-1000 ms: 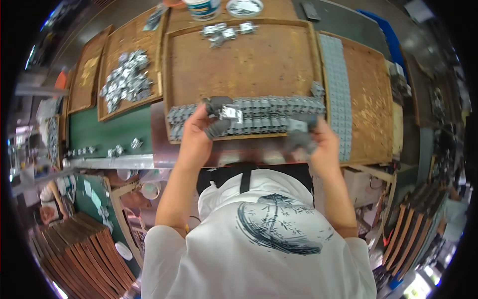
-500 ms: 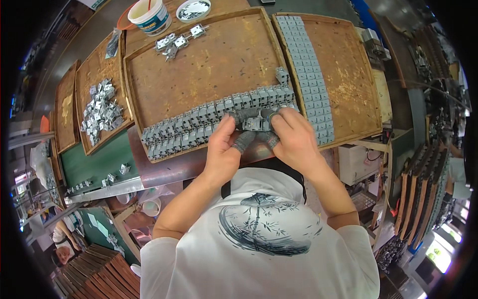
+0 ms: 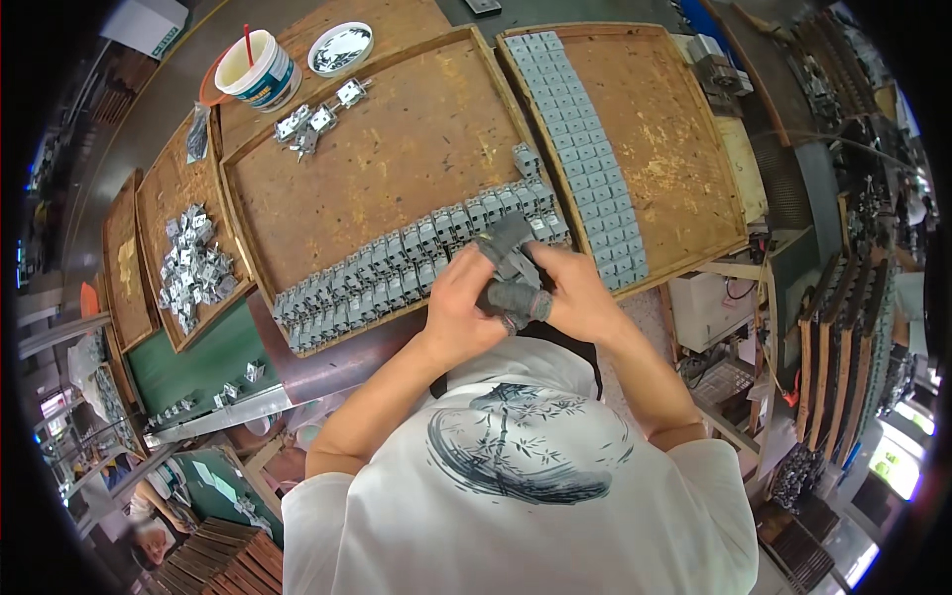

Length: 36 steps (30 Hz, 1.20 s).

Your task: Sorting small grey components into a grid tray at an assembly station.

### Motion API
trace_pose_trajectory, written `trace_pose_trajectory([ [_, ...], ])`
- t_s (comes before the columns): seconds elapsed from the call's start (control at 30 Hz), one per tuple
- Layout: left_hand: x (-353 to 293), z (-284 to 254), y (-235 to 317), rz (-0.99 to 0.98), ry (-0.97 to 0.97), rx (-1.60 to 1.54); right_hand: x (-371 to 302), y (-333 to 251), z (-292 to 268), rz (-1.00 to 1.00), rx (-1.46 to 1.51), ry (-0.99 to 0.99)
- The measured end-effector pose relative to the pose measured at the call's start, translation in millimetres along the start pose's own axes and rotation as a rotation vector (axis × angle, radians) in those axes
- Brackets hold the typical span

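In front of my body, my left hand [image 3: 464,305] and my right hand [image 3: 573,290] are closed together around one small grey metal housing [image 3: 519,266]. Grey finger covers wrap the thumbs and fingers and hide most of the part, which is tilted between them. Just beyond my hands, rows of similar metal housings [image 3: 416,241] stand along the near side of a wooden tray [image 3: 387,149]. One more housing [image 3: 526,159] stands apart behind the right end of these rows.
A second tray [image 3: 684,149] on the right holds columns of flat grey pieces [image 3: 585,149]. Loose parts [image 3: 198,268] are heaped in a left tray. A white bucket [image 3: 260,74] and a white dish [image 3: 340,48] stand at the back. Another person [image 3: 154,535] is at lower left.
My fingers have turned the housing from level to tilted, and more of it is now covered. The whole view has shifted slightly, with the trays appearing further left.
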<state>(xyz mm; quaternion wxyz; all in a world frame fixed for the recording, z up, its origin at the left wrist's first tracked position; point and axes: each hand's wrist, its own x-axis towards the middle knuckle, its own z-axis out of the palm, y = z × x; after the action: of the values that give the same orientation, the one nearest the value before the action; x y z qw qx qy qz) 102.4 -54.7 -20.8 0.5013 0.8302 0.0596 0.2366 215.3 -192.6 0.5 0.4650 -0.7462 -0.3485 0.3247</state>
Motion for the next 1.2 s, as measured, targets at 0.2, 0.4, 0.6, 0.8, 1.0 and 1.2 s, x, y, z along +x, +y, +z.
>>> trace_pose_trajectory([
  [0.2,23.9,-2.1,-4.6,0.024,-0.094,0.072,13.5,8.9,-10.5,-0.022,-0.107,0.06],
  [0.4,89.0,-4.6,-70.4,-0.075,-0.153,0.166,80.1,34.1,-76.2,0.115,-0.202,0.171],
  [0.6,124.3,6.6,-119.4,-0.464,-0.284,0.066,206.0,118.2,-168.0,0.152,-0.142,0.457],
  [0.8,127.2,15.6,-97.3,-0.591,-0.399,0.113,323.2,150.7,-173.4,0.288,-0.363,0.488],
  [1.0,105.8,-20.1,-103.9,-0.425,-0.181,0.065,348.5,166.8,-173.7,0.429,0.017,0.527],
  [1.2,94.5,-162.6,-138.5,-0.53,0.6,0.835,325.1,149.8,-168.2,0.134,0.605,0.678],
])
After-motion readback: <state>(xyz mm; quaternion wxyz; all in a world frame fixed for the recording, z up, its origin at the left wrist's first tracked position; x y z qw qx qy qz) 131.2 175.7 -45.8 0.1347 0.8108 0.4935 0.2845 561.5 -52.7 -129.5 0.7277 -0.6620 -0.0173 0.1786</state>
